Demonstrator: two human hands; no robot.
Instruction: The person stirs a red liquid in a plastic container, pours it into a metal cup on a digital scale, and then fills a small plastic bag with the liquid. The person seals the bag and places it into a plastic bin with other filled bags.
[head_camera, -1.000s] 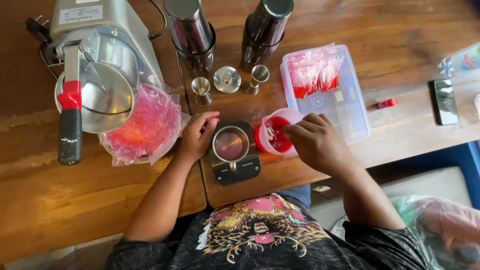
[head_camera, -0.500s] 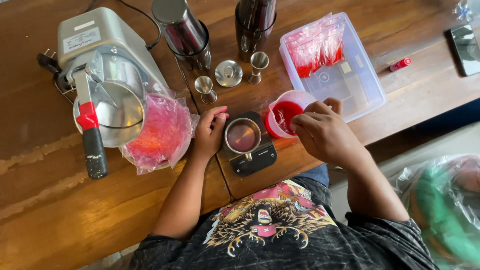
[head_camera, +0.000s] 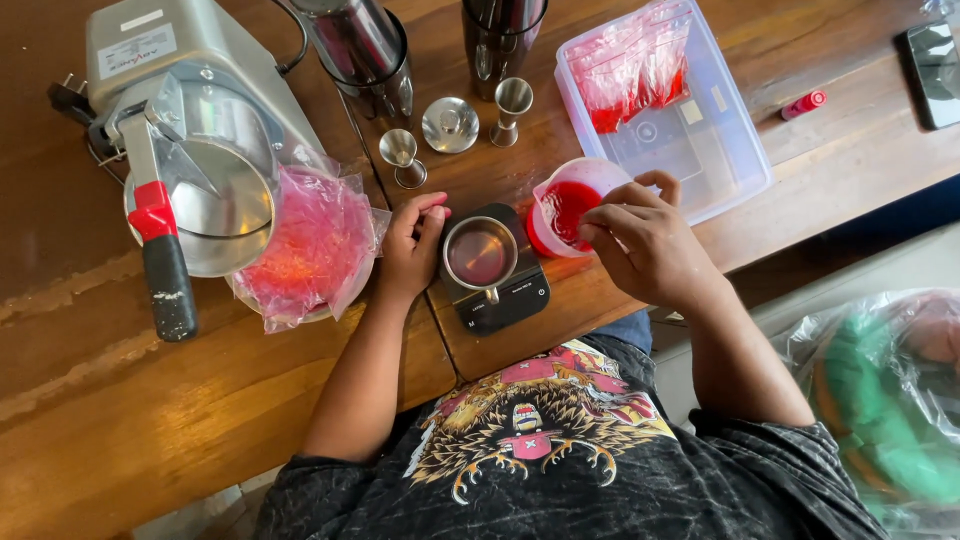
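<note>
Fingers (head_camera: 600, 222) over red cup (head_camera: 566, 205), near table edge (head_camera: 800, 235).

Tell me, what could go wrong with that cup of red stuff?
1. The right hand reaches into the white cup of red liquid; a knock might tip it onto the wooden table.
2. The cup sits right beside the small black scale, so a splash could wet it.
3. The left hand rests against the scale holding the little metal cup; a nudge could shift or slop it.
</note>
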